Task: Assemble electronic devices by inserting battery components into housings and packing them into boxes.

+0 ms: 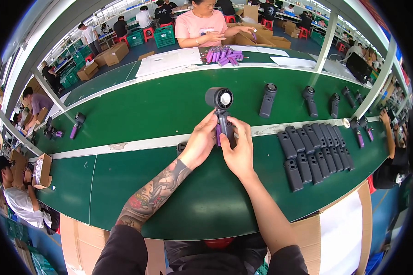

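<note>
Above the green bench in the middle, my left hand (201, 141) is closed around a dark grey handheld fan (219, 98), its round head upright and pointing up. A purple battery cell (218, 135) shows along the fan's stem, between my hands. My right hand (240, 153) is closed on a dark grey handle cover (228, 127) beside the battery, with the thumb near the cell. Whether the cover is seated on the fan cannot be made out. Beside my left wrist a dark piece (181, 147) lies partly hidden on the bench.
Several dark handle covers (303, 151) lie in two rows at right. Finished-looking fans (268, 101) lie along the green belt (160, 105); fans with bare purple cells (76, 124) lie at left. Across the belt, a co-worker in pink stands by purple batteries (225, 55). Other workers sit both sides.
</note>
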A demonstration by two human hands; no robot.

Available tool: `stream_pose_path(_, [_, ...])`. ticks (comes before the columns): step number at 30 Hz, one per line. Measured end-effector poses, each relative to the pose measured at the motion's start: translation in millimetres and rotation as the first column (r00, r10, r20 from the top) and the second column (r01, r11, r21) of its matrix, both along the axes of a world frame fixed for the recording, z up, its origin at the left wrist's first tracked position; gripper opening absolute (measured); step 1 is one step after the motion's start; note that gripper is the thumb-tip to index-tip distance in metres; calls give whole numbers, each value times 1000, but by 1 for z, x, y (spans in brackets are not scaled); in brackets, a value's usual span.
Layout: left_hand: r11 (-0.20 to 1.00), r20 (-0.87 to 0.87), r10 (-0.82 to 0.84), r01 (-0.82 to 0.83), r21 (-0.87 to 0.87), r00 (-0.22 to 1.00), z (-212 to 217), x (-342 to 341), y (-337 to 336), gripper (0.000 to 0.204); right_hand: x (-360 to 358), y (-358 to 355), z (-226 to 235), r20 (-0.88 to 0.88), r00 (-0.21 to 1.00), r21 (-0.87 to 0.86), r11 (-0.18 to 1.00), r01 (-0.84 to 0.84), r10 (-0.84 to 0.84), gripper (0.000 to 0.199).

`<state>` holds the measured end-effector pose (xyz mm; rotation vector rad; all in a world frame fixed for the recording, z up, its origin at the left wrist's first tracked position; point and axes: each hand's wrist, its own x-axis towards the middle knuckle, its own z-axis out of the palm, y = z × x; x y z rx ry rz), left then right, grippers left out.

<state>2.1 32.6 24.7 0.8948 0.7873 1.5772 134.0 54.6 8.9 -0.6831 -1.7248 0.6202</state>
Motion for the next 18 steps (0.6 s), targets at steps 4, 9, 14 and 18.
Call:
stream_pose_path(4, [998,-23,52,-53,-46,998,8,10,-9,41,1,-3,4,86,996,-8,1000,20,-19,58])
stream_pose_path(9, [997,-228,60,-50,51,972,9,4,-10,41,2,4,0,118,993,155,988,-10,-8,65])
stream_pose_path(14, [998,-317,27,-8,59,948,16,1,-15,43,1,-6,12,-276,936,-401,858,-321,221,68])
stream_pose_path(18, [974,-613,191,-72,213,767,3,-3,-9,45,5,0,2,-266,928,-437,825,-359,263,70])
